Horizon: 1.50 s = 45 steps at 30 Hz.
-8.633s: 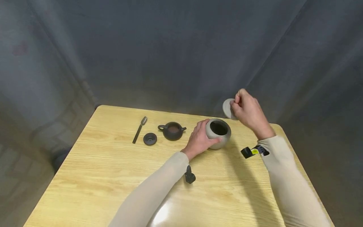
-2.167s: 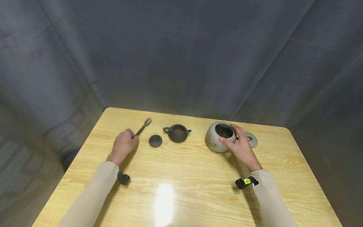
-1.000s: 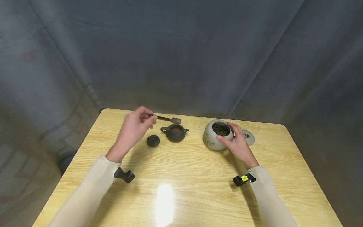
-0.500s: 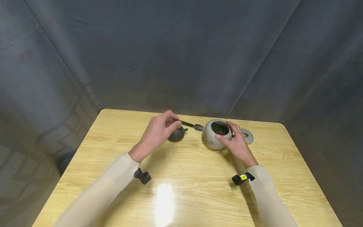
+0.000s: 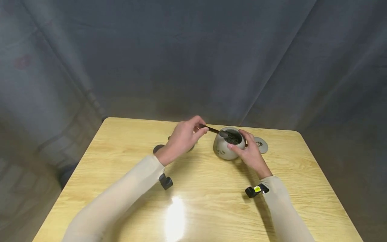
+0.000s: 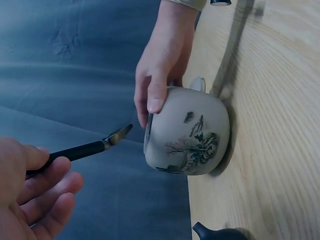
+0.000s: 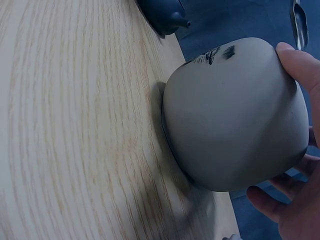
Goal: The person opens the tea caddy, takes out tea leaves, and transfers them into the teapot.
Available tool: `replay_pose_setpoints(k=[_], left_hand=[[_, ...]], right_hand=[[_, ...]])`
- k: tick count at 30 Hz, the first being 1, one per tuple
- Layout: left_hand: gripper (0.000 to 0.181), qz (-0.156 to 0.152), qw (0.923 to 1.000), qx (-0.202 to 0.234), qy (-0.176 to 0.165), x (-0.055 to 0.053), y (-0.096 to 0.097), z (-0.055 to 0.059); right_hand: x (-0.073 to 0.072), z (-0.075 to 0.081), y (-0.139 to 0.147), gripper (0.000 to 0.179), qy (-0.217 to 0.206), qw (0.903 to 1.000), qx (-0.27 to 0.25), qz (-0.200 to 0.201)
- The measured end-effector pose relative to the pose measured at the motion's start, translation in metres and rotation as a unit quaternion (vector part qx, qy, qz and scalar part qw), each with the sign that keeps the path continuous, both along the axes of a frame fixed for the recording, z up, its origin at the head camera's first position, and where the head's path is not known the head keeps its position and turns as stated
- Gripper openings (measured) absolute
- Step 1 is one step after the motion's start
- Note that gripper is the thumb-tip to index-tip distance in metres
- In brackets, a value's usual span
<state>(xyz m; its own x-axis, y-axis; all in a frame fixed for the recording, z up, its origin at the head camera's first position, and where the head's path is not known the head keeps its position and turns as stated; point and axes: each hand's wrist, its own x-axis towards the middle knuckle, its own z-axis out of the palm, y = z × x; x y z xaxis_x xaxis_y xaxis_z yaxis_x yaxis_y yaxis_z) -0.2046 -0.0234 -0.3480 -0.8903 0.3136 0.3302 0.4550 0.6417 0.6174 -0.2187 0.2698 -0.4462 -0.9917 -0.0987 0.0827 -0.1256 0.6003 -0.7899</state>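
My left hand (image 5: 185,137) pinches a tea scoop (image 5: 214,130) by its dark handle between thumb and fingers. The scoop's metal head overlaps the mouth of a round grey ceramic jar (image 5: 222,148) in the head view; in the left wrist view the scoop (image 6: 82,151) points at the opening from just outside the rim. Dark tea leaves (image 5: 232,139) show inside the jar. A painted landscape marks the side of the jar (image 6: 190,135). My right hand (image 5: 250,153) grips the jar at its rim, thumb near, fingers on the far side.
Beyond my right hand lies the jar's lid (image 5: 261,145). A dark teapot (image 7: 162,15) stands left of the jar, mostly hidden by my left hand in the head view. Its small lid (image 5: 158,148) shows partly beside the left wrist. A curtain (image 5: 187,60) hangs behind the wooden table (image 5: 211,201).
The right hand set the jar's lid down and took over the jar from the left. The left hand picked up the tea scoop and carried it rightward past the teapot to the jar's mouth.
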Motion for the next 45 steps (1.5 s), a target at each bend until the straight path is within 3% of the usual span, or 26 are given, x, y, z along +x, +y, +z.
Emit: replay_pose_setpoints(k=[9,15,21,24,29,34,42,45], left_hand=[[0.021,-0.037,0.9965,-0.063,0.040,-0.013,0.018,-0.007],[0.019,-0.052,0.9856,-0.128,0.097,-0.019,0.029,-0.011],[0.014,-0.057,0.9612,-0.215,0.163,-0.021,0.040,-0.011],[0.010,-0.062,0.9426,-0.262,0.197,-0.020,0.046,-0.010],[0.029,-0.062,0.9124,-0.336,0.226,-0.019,0.054,-0.007],[0.036,-0.059,0.9003,-0.368,0.225,-0.018,0.061,-0.008],[0.030,-0.065,0.8798,-0.414,0.225,-0.018,0.073,-0.016],[0.025,-0.064,0.8779,-0.421,0.220,-0.020,0.075,-0.022]], right_hand=[[0.002,0.000,-0.001,0.091,0.002,0.9999,-0.011,-0.003],[0.003,-0.002,0.001,0.090,0.000,1.0000,-0.009,-0.004],[0.004,-0.001,0.001,0.090,0.000,0.9999,-0.011,-0.006],[0.004,-0.002,0.002,0.090,-0.002,0.9999,-0.012,-0.006],[0.004,-0.004,0.002,0.091,0.000,0.9999,-0.013,-0.003],[0.004,-0.004,0.003,0.092,0.003,0.9999,-0.015,-0.004],[0.003,-0.007,0.003,0.091,0.013,0.9998,-0.016,-0.002],[0.002,-0.008,0.002,0.091,0.016,0.9997,-0.018,0.001]])
